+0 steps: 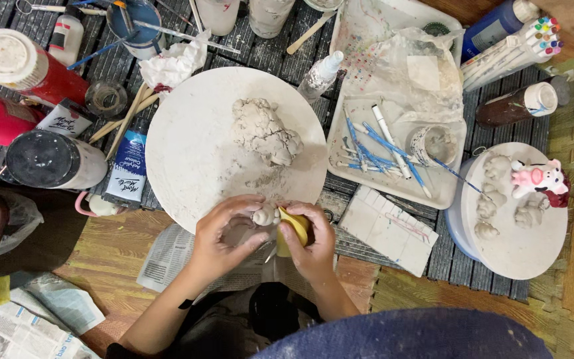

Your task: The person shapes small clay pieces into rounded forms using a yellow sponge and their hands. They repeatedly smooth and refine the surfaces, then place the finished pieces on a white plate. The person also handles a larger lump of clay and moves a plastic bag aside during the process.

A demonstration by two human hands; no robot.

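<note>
Pinching a small pale grey clay ball (265, 214), the left hand (224, 240) has its fingers (250, 201) clamped around it at the near rim of the round white board (187, 143). Just right of those fingers, the right hand (313, 244) has its own closed on a yellow sponge (293, 229), touching the ball. Beyond the fingertips sits 1 lumpy grey clay mound (265, 131).

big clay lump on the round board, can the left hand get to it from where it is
Probably yes: the clay lump sits on the round board just beyond the left hand, with bare board between; but that hand is holding a small clay piece.
</note>
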